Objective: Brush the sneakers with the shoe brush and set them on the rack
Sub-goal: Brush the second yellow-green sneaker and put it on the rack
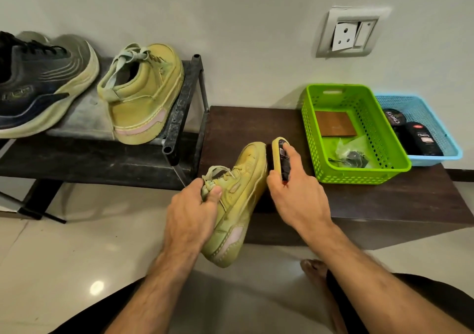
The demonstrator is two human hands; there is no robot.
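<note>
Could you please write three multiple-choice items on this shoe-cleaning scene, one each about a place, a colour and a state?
1. Where does the second yellow sneaker sit?
A. on the rack
B. in the green basket
C. on the floor

2. What colour is the basket holding the polish tins?
A. red
B. blue
C. white

3. What is the right hand doing?
A. resting open
B. gripping the shoe brush
C. pulling laces

Answers: 1 A, it stands beside the dark sneaker; 2 B, the blue basket stands behind the green one; 3 B, the brush is against the held sneaker, which the left hand grips.
</note>
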